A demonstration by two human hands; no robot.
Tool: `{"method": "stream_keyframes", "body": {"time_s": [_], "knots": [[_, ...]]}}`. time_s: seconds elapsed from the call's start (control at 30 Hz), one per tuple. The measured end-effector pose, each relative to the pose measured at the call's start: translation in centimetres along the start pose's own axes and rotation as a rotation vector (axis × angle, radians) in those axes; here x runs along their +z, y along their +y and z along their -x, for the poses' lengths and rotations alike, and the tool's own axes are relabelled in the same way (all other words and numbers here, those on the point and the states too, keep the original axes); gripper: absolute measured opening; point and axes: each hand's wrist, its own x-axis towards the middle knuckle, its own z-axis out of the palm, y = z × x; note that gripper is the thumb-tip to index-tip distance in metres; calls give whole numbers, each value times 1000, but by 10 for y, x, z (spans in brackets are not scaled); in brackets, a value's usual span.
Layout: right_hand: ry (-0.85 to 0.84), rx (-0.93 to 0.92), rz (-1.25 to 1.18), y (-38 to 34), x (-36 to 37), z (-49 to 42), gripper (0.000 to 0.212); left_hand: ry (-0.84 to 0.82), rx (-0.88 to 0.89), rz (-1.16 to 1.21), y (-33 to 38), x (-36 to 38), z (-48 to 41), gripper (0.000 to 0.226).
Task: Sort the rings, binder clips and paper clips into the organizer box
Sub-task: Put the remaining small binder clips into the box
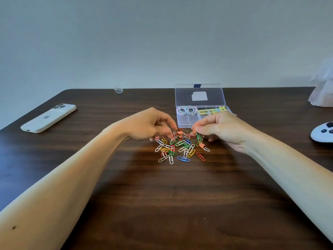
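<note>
We saw the right hand clenched in a pinch. Its thumb and forefinger gripped a small tangle of green wire paper clips, with a tiny orange binder clip caught at the top by the fingertips. The tangle hung steeply, its long axis running from the fingertips down toward the counter, and its low end was close over the heap. The left hand hovered over the heap's far left edge with fingers bent downward and tips among the clips. Whether they pinched anything we could not tell.

Between the two hands, and nearer the person, lay the loose heap of coloured wire paper clips. They were thin and glossy, in white, red, yellow, green and blue, and lay flat at every angle on the dark wood-grain counter. A second orange binder clip sat at the heap's far edge, beside the left fingertips.

We judged that the coming move turned on one relation. The clear plastic organizer box stood just beyond the right hand, away from the person, with its lid propped open behind it. The right hand was the nearer of the two. Pastel plastic rings lay in its back left compartment, and pale yellow pieces, too small to name, lay in the next.

Farther out were a white smartphone on the left and a white game controller at the right edge.
</note>
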Motion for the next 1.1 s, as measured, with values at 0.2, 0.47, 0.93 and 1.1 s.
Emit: {"method": "stream_keyframes", "body": {"time_s": [0.2,0.47,0.93,1.1], "knots": [[19,-27,-137,-1,1,0,12,62,-22,274,-5,-1,-2,24],[16,33,-257,-6,-7,2,15,96,-33,492,-5,8,-9,27],[39,-45,50,-6,-24,1,30,116,-36,718,3,17,-12,25],[-3,-147,319,-13,1,7,29,131,34,883,9,27,-18,31]]}}
